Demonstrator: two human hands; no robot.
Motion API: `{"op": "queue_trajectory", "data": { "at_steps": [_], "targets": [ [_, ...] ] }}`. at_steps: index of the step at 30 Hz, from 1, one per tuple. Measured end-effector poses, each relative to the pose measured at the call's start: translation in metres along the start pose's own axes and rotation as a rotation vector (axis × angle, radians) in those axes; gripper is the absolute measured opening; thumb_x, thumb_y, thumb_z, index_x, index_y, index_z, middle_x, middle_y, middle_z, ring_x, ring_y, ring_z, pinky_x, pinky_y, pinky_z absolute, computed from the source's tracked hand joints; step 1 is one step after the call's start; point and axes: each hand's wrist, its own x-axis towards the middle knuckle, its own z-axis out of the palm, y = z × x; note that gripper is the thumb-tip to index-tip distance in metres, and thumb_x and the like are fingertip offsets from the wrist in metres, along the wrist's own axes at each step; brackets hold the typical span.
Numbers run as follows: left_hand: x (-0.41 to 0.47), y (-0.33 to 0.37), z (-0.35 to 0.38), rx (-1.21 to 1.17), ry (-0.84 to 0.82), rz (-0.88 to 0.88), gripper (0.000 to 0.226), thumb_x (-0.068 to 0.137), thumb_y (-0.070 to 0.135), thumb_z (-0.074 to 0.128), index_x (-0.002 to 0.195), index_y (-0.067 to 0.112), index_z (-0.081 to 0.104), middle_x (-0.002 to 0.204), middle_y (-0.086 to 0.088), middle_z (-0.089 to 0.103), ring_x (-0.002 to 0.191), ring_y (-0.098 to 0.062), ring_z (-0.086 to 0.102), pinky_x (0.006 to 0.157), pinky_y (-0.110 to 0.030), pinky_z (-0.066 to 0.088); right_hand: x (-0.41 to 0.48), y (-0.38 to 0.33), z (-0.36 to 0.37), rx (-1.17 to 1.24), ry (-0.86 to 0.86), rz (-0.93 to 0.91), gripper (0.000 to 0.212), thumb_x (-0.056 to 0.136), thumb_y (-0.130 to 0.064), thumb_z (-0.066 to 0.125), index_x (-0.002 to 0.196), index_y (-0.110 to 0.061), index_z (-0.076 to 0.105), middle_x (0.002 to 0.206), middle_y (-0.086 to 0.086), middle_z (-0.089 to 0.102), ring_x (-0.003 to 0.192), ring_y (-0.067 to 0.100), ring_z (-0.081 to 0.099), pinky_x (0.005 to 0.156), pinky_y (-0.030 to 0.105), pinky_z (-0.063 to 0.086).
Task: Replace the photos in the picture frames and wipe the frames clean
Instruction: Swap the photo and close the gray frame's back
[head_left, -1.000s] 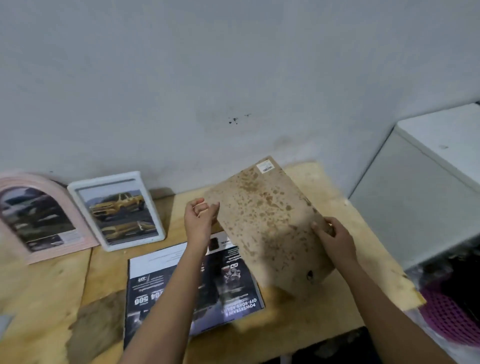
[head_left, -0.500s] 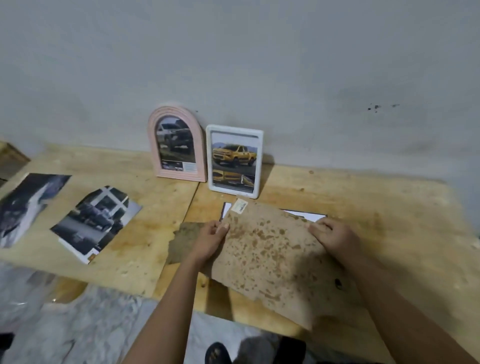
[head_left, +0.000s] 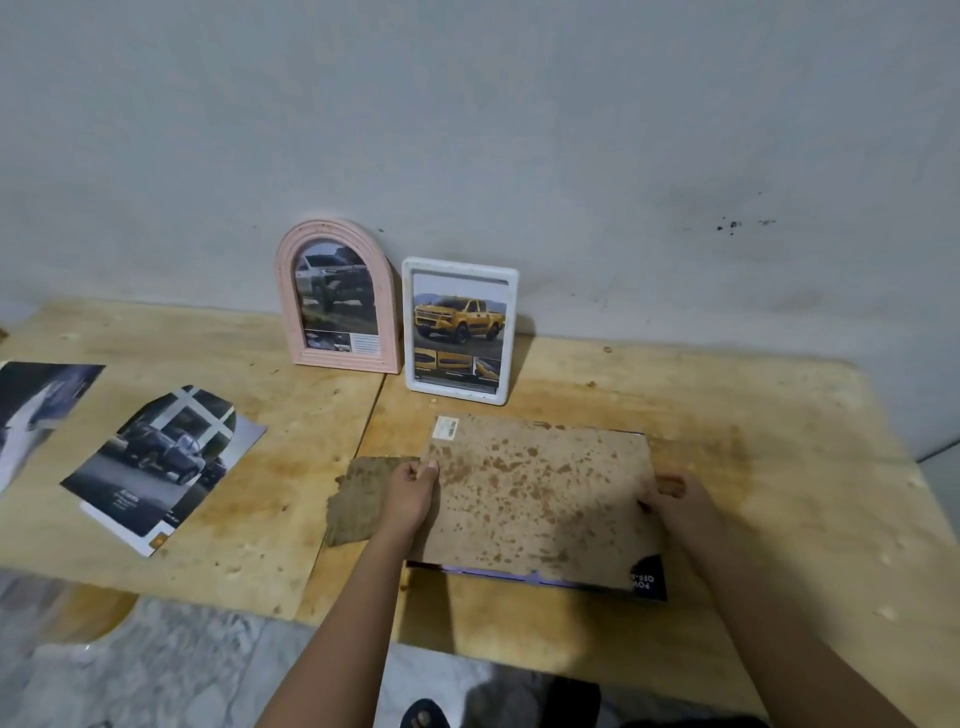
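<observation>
pink arched frame (head_left: 337, 296), white frame (head_left: 460, 331), brown-speckled tan backing board (head_left: 540, 499).

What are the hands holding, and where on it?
Both hold the stained backing board: left hand pinches its left edge, right hand grips its right edge.

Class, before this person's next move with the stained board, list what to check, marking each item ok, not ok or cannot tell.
1. Both hands hold the stained board: left hand at its left edge, right hand at its right edge. Ok.
2. Board fully covers the dark printed page: a corner shows at the near right. Not ok.
3. Board surface clean: brown spots all over. Not ok.
4. The pink arched frame and white frame stand apart from the board. Ok.
5. The loose car photo lies off to the left. Ok.
6. Frames wiped: cannot tell.
</observation>
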Motion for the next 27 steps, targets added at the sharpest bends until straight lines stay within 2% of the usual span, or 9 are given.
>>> {"op": "queue_trajectory", "data": {
  "at_steps": [4,6,8,11,15,18,22,25,27],
  "targets": [
    [0.006,0.002,0.004,0.082,-0.015,-0.005,0.014,0.093,0.024,0.053,0.095,0.01,0.05,0.091,-0.009,0.058,0.089,-0.027,0.056,0.072,-0.033,0.04,-0.004,0.005,-0.001,0.063,0.013,0.015,0.038,0.084,-0.014,0.067,0.119,-0.007,0.052,0.119,0.016,0.058,0.092,0.024,0.057,0.06,0.029,0.044],
    [0.005,-0.002,0.007,0.07,-0.034,0.004,0.013,0.091,0.018,0.055,0.096,0.011,0.047,0.096,-0.011,0.059,0.092,-0.028,0.057,0.075,-0.034,0.042,-0.005,0.007,-0.002,0.055,0.035,-0.009,0.039,0.085,-0.014,0.065,0.121,-0.007,0.052,0.119,0.015,0.058,0.092,0.022,0.054,0.057,0.025,0.04],
    [0.002,-0.006,0.01,0.08,-0.053,0.004,0.012,0.091,0.016,0.055,0.095,0.011,0.045,0.098,-0.011,0.058,0.094,-0.027,0.056,0.076,-0.034,0.043,-0.006,0.008,-0.003,0.029,0.07,-0.025,0.038,0.086,-0.016,0.065,0.122,-0.008,0.054,0.12,0.013,0.058,0.096,0.023,0.055,0.058,0.024,0.04],
    [-0.001,-0.01,0.012,0.072,-0.055,-0.001,0.012,0.092,0.016,0.054,0.098,0.01,0.046,0.101,-0.011,0.058,0.096,-0.027,0.057,0.078,-0.035,0.047,-0.003,0.006,-0.003,-0.014,0.096,-0.051,0.038,0.085,-0.017,0.066,0.122,-0.009,0.057,0.12,0.013,0.06,0.104,0.027,0.058,0.071,0.029,0.045],
    [0.0,-0.011,0.011,0.059,-0.011,0.027,0.011,0.092,0.016,0.054,0.098,0.009,0.048,0.098,-0.012,0.058,0.093,-0.029,0.057,0.079,-0.039,0.046,-0.001,0.004,0.0,-0.065,0.102,-0.077,0.041,0.084,-0.015,0.067,0.123,-0.011,0.058,0.12,0.012,0.062,0.104,0.027,0.059,0.079,0.032,0.047],
    [0.001,-0.009,0.009,0.059,0.02,0.059,0.01,0.093,0.016,0.054,0.096,0.008,0.049,0.089,-0.008,0.057,0.087,-0.028,0.057,0.073,-0.036,0.044,-0.003,0.001,0.002,-0.083,0.104,-0.106,0.041,0.084,-0.014,0.066,0.124,-0.011,0.059,0.118,0.012,0.062,0.096,0.021,0.057,0.073,0.029,0.044],
    [0.001,-0.007,0.007,0.066,0.057,0.094,0.009,0.093,0.015,0.055,0.096,0.008,0.05,0.08,-0.001,0.054,0.08,-0.025,0.055,0.071,-0.036,0.044,-0.004,0.0,0.003,-0.047,0.109,-0.127,0.04,0.084,-0.009,0.066,0.123,-0.008,0.059,0.114,0.013,0.062,0.088,0.016,0.052,0.056,0.018,0.038],
    [0.0,-0.009,0.008,0.073,0.058,0.11,0.007,0.092,0.014,0.055,0.095,0.01,0.05,0.081,0.0,0.054,0.08,-0.023,0.055,0.068,-0.033,0.043,-0.004,0.001,0.003,-0.05,0.088,-0.129,0.04,0.085,-0.009,0.065,0.124,-0.008,0.058,0.115,0.012,0.062,0.089,0.016,0.052,0.056,0.016,0.037],
    [0.0,-0.011,0.008,0.083,0.053,0.12,0.007,0.092,0.013,0.055,0.094,0.009,0.05,0.081,-0.001,0.054,0.08,-0.022,0.054,0.063,-0.031,0.041,-0.004,0.001,0.002,-0.057,0.084,-0.126,0.041,0.084,-0.009,0.067,0.124,-0.007,0.058,0.117,0.014,0.062,0.089,0.016,0.052,0.061,0.021,0.041]
  ]
}}
